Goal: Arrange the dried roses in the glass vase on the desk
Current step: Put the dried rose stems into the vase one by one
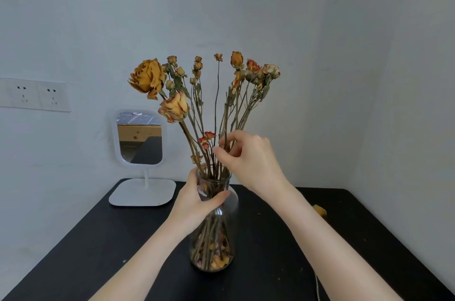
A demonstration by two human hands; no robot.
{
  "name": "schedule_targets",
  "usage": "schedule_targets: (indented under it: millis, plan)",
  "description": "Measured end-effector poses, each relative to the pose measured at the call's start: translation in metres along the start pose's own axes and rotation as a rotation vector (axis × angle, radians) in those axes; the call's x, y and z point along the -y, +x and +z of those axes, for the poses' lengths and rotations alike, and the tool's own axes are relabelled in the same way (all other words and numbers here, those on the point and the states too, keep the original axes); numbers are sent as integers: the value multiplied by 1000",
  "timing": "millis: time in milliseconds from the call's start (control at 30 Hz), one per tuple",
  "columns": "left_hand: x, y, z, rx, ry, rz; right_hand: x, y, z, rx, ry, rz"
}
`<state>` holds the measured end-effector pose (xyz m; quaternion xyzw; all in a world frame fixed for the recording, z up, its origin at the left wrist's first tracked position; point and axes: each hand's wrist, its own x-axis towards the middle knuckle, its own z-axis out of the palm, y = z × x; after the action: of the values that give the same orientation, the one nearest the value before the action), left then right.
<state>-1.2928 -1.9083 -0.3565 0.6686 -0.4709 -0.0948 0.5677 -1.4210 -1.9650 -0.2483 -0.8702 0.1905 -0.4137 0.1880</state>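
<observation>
A clear glass vase [212, 249] stands on the black desk [98, 246], with loose petals at its bottom. Several dried roses [177, 106] rise from it, orange and yellow heads fanned out against the wall. My left hand [197, 198] is wrapped around the vase's neck. Just above the vase mouth, my right hand [243, 155] pinches thin rose stems between its fingertips. A small red bud cluster [207, 138] sits just left of those fingers.
A white standing mirror [140, 139] sits at the desk's back left corner, close to the roses. A fallen dried petal [319, 209] lies on the desk at the right. A thin cord [317, 286] lies near the front edge. Wall sockets [37, 95] are at left.
</observation>
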Motion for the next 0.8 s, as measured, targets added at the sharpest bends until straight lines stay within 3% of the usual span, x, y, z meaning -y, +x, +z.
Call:
schedule_targets:
  millis: [133,800]
  plan:
    - [0,0,0,-4,21,4,6,3,-3,-70,69,-2]
    - [-6,2,-7,98,-1,-44,2,-1,-14,34,213,139]
